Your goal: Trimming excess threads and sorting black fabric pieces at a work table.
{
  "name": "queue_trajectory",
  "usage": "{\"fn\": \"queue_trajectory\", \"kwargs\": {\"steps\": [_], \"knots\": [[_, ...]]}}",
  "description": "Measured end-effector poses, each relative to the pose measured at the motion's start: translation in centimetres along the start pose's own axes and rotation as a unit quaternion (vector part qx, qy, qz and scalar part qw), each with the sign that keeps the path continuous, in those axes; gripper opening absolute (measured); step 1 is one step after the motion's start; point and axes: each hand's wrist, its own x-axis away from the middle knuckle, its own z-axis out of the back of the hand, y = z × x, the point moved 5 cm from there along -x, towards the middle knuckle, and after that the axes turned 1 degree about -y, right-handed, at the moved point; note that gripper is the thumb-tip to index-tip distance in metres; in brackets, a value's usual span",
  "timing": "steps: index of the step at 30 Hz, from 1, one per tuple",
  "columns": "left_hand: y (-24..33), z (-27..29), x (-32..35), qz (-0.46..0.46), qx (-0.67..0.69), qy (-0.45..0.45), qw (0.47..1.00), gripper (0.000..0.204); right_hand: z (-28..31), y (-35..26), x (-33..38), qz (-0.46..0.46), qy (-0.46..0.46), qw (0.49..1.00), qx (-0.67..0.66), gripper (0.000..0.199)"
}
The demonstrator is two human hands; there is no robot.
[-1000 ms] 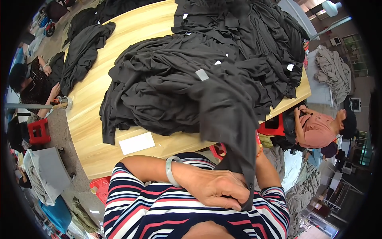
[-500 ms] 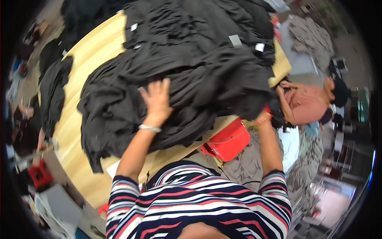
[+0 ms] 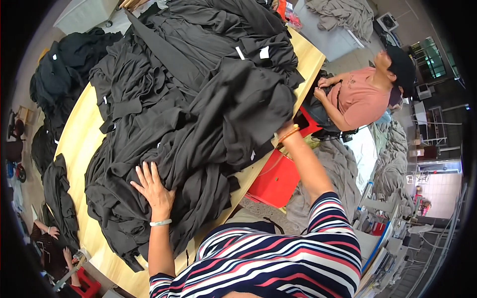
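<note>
Black garments (image 3: 198, 114) lie heaped across most of a long wooden table (image 3: 82, 144), the pile running from the near edge at 7 o'clock up to 12 o'clock. Bare wood shows only along the left rim, around 9 o'clock, and in a strip at the far right corner near 2 o'clock; elsewhere cloth spills to the table's edge.

Flat on the near part of the heap, at about 7 o'clock, rests the left hand (image 3: 154, 188), fingers spread and released, pressing the fabric without gripping it; a pale bangle (image 3: 160, 223) sits at its wrist. At about 3 o'clock of the pile, the right hand (image 3: 284, 128) reaches under a hanging fold at the table's right edge; the cloth hides the fingers, so I cannot tell whether they clench anything.

Small white rectangular labels (image 3: 264, 51) show on the garments near 1 o'clock. Just below the right forearm, beside the table edge, stands a red box (image 3: 274, 180). Beyond it, at 2 o'clock, another person (image 3: 360, 97) in a pink top sits close to the table. More dark cloth (image 3: 59, 69) is piled at 10 o'clock.
</note>
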Motion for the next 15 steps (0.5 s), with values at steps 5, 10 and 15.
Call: {"fn": "queue_trajectory", "kwargs": {"steps": [5, 10, 15], "knots": [[0.3, 0.0, -0.3, -0.006, 0.005, 0.025, 1.000, 0.103, 1.8, 1.6, -0.8, -0.319, -0.342, 0.878, -0.100, 0.054], [1.3, 0.3, -1.0, -0.025, 0.009, 0.029, 0.999, 0.100, 2.8, 3.9, 0.4, -0.291, -0.219, 0.928, 0.082, 0.056], [0.8, -0.1, -0.3, -0.002, 0.003, 0.021, 1.000, 0.098, 0.3, -0.2, 1.8, -0.518, -0.353, 0.730, -0.274, 0.055]]}}
